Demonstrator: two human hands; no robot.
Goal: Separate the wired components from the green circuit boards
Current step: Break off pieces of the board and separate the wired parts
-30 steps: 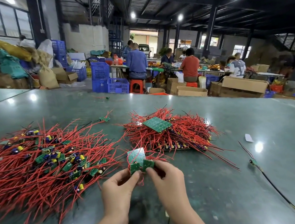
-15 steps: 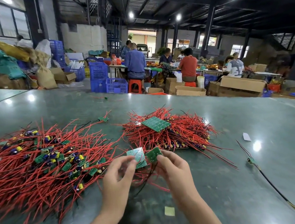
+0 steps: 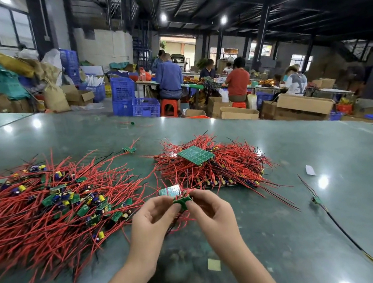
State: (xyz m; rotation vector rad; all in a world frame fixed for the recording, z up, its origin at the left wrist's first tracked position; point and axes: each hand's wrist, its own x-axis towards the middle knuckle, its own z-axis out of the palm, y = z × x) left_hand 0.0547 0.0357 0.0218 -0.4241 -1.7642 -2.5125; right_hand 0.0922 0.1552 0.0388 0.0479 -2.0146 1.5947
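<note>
Pinched between both hands, a small green circuit board piece [image 3: 182, 201] is held just above the glossy dark green tabletop [image 3: 336, 228]. The left hand [image 3: 149, 223] grips its left edge with thumb and curled fingers; the right hand [image 3: 211, 211] grips its right edge likewise. The underside of the piece and its wire joints are hidden by the fingers. Red wires [image 3: 180, 221] hang below the hands, partly concealed. A pale rectangular board fragment [image 3: 169, 190] is seen just beyond the fingertips; whether it is joined to the held piece cannot be told.

No legible writing is found on any board; the markings on the large flat green circuit board [image 3: 195, 155], which lies tilted on top of the right-hand heap of red wires [image 3: 213, 168], are too fine to read. The left-hand heap of red wires with small green boards and yellow and blue capacitors [image 3: 52, 203] is cut off at the left frame edge. A lone black-wired component [image 3: 317, 200] lies well apart to the right.
</note>
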